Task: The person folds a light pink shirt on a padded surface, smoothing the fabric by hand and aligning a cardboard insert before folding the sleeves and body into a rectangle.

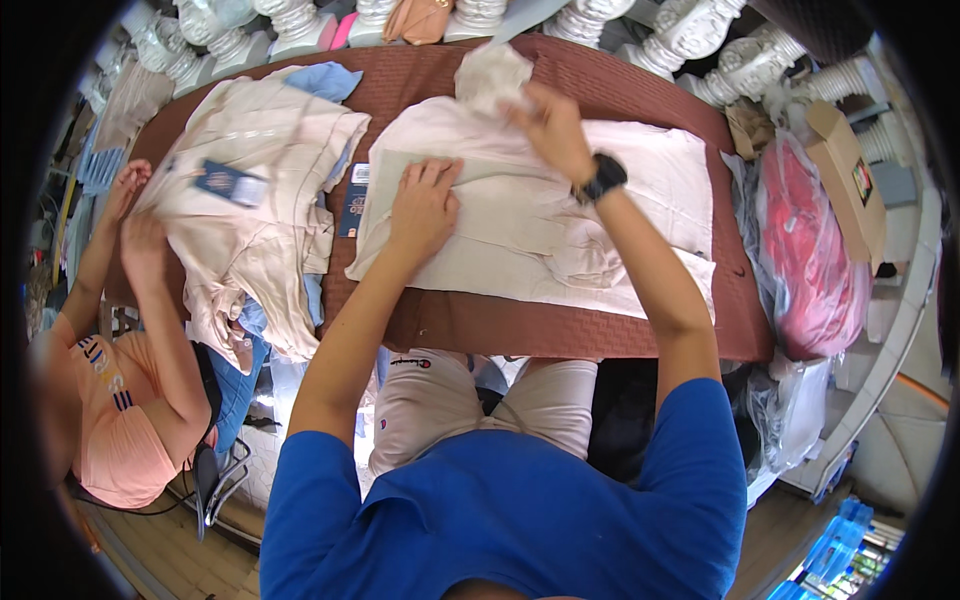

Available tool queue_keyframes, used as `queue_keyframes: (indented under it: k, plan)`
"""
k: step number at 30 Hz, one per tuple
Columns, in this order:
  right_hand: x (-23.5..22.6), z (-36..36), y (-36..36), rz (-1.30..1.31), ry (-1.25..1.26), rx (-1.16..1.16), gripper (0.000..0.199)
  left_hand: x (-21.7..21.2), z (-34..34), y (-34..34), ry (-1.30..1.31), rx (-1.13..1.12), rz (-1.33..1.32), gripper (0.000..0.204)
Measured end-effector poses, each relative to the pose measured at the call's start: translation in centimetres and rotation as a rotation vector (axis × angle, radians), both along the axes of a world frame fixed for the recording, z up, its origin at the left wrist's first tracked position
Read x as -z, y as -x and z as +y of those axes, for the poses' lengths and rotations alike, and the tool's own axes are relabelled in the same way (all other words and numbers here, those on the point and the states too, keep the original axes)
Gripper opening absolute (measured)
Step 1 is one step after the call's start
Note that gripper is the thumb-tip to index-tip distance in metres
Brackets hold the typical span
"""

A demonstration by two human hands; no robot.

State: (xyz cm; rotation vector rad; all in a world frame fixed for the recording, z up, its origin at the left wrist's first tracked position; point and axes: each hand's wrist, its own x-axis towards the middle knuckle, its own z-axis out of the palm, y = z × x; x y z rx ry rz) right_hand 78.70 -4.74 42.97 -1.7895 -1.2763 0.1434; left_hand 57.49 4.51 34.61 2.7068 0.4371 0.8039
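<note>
Head view: a pale pink garment (480, 255) lies spread on the brown tablecloth (440, 325), the left hand (425, 212) laid flat upon it and gripping nothing. At the far edge, the right hand (548, 125) meets a bunched pale flap (492, 78); blur there means I cannot tell whether the fingers pinch it or only brush it. A hard tug on that flap could drag the layers from under the left palm and skew them. The loose ruck (588, 258) right of centre could set into creases if pressed down, and the dark tag (352, 208) at the left edge could catch or bend.
</note>
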Motion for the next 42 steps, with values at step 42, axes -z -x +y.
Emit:
queue_keyframes:
  k: [42]
  plan:
    - [4.4, -39.9, -3.6, -0.504, 0.498, 0.713, 0.034, 2.8, 0.6, 1.3, -0.130, -0.045, 0.240, 0.033]
